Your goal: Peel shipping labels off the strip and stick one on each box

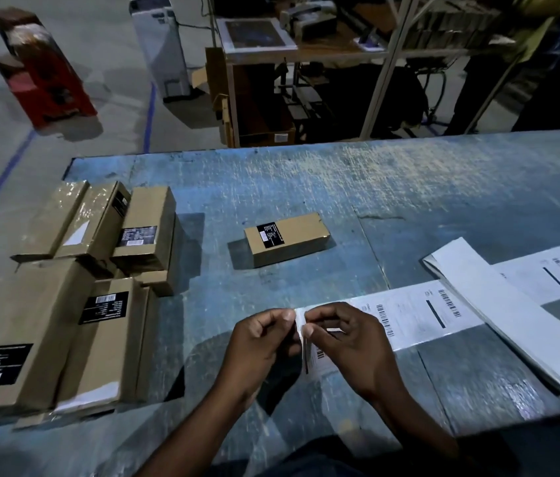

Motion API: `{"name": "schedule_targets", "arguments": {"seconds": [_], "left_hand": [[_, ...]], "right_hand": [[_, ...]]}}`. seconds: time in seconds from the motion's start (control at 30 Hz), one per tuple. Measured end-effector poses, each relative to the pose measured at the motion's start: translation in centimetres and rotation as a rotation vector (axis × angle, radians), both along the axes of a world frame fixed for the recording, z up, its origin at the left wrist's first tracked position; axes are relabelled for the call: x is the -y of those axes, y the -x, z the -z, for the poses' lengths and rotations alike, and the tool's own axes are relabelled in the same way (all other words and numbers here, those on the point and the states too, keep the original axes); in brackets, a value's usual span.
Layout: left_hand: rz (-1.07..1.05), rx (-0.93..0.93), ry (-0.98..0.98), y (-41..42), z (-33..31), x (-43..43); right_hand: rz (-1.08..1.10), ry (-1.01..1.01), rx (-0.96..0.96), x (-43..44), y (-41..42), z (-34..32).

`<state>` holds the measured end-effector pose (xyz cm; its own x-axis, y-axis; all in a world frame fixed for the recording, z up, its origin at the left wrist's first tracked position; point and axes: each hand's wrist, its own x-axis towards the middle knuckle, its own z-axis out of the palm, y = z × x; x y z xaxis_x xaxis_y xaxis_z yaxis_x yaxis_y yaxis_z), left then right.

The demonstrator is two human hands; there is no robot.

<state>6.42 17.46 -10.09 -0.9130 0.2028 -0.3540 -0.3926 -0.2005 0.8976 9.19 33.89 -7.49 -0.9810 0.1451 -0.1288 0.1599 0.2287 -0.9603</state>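
A white strip of shipping labels (419, 313) lies across the blue table (306, 187) at the right, running back into a folded stack (498, 315). My left hand (261, 342) and my right hand (347, 335) pinch the strip's near end between thumb and fingers, close together, with a label edge lifted between them. One small brown box (287, 239) with a black sticker lies alone at the table's middle. Several more brown boxes (75, 270) are grouped at the left.
Beyond the table's far edge stand a metal shelf frame (392, 63) with cartons, a white unit (161, 46) and red boxes (44, 74) on the floor. A person stands at the top right. The table's near edge runs just before my body.
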Motion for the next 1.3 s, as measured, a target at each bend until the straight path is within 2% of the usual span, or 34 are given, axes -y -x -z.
{"name": "schedule_targets", "arguments": {"seconds": [0.27, 0.53, 0.6, 0.7, 0.83, 0.93, 1.1, 1.3], "left_hand": [[-0.07, -0.079, 0.069, -0.2, -1.2, -1.9], [-0.051, -0.24, 0.19, -0.6, -2.4, -3.3], [-0.053, -0.287, 0.226, -0.8, -2.5, -3.6], [-0.092, -0.262, 0.223, -1.3, -2.9, -4.0], [-0.12, -0.186, 0.208, -1.5, -3.3, -4.6], [-0.107, -0.156, 0.244, -1.3, -3.1, -4.3], [-0.067, -0.197, 0.211, -1.4, -3.2, -4.0], [-0.005, -0.269, 0.355, -1.1, -2.5, -3.6]], "right_hand": [[-0.029, 0.103, 0.008, -0.6, 1.1, -1.3], [-0.041, 0.017, -0.016, -2.9, 1.5, -2.0], [-0.077, 0.062, -0.001, -3.5, 1.6, -2.1], [-0.122, 0.124, -0.004, -4.3, 1.8, -2.2], [-0.183, 0.047, -0.015, -4.8, 1.8, -1.9], [-0.202, 0.061, -0.015, -4.9, 1.8, -1.8], [-0.202, 0.217, 0.004, -5.2, 2.0, -1.6], [-0.167, 0.32, 0.07, -5.0, 2.2, -1.2]]}}
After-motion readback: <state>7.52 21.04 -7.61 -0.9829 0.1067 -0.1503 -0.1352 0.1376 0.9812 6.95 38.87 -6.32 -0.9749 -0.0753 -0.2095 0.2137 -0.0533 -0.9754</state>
